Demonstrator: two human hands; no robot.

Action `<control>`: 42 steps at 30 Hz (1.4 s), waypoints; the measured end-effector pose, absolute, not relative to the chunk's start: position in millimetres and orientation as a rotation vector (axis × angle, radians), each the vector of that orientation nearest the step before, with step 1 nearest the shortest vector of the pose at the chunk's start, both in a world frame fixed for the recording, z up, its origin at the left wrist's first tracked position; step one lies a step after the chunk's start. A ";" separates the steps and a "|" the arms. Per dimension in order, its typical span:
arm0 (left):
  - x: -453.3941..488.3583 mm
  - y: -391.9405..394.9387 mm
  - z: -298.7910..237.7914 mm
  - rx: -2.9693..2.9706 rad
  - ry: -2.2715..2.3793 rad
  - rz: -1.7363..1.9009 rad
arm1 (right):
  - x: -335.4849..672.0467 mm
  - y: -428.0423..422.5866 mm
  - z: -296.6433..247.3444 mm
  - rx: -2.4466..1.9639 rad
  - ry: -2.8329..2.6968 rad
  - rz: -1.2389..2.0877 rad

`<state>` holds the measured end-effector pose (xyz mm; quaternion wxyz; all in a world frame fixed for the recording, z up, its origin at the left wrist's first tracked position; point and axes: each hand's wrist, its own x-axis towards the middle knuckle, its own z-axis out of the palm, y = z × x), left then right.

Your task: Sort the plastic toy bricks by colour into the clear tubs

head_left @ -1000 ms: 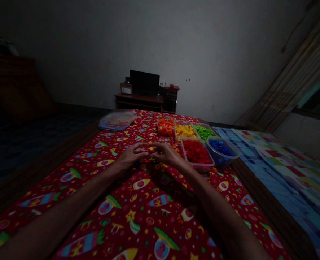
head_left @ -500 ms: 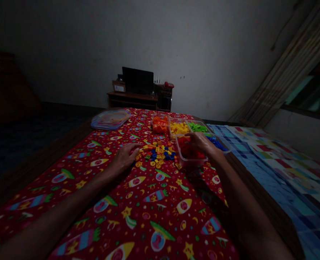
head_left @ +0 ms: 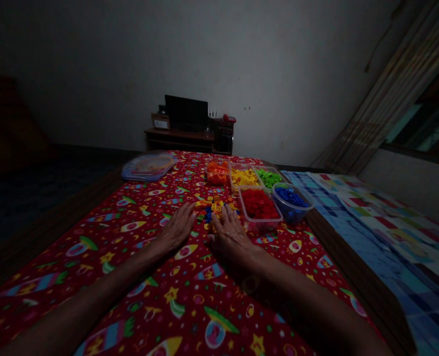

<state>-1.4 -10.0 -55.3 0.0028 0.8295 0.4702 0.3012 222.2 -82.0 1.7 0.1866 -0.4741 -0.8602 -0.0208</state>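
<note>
A loose pile of small plastic building pieces (head_left: 206, 203), mostly yellow, orange and blue, lies on a red patterned tablecloth (head_left: 189, 291). My left hand (head_left: 178, 226) rests flat at the pile's left edge, fingers stretched out. Over the near right part of the pile lies my right hand (head_left: 231, 236), its fingers spread and hiding some pieces. I see nothing held in either hand. Right of the pile stands a clear box of red pieces (head_left: 258, 203), with a round tub of blue pieces (head_left: 292, 197) beside it.
Behind these stand clear boxes of orange pieces (head_left: 218, 173), yellow pieces (head_left: 244, 178) and green pieces (head_left: 268, 178). Stacked clear lids (head_left: 148, 166) lie at the far left of the table. A bed with a blue checked cover (head_left: 338, 217) adjoins the right side.
My right hand has moved left and nearer, from above the red box to the pile, and its fingers have spread. My left hand has stayed by the pile, its fingers now straighter.
</note>
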 end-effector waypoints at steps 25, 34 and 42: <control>6.9 -8.8 -30.8 2.066 1.394 1.238 | 199.9 -59.4 6.4 -0.864 -2.374 0.197; -15.6 2.8 -16.3 1.833 1.476 1.150 | 229.9 -39.6 41.1 -1.220 -2.354 0.256; -26.6 -0.5 4.7 1.891 1.337 0.954 | 198.4 -48.2 20.0 -0.774 -2.650 0.199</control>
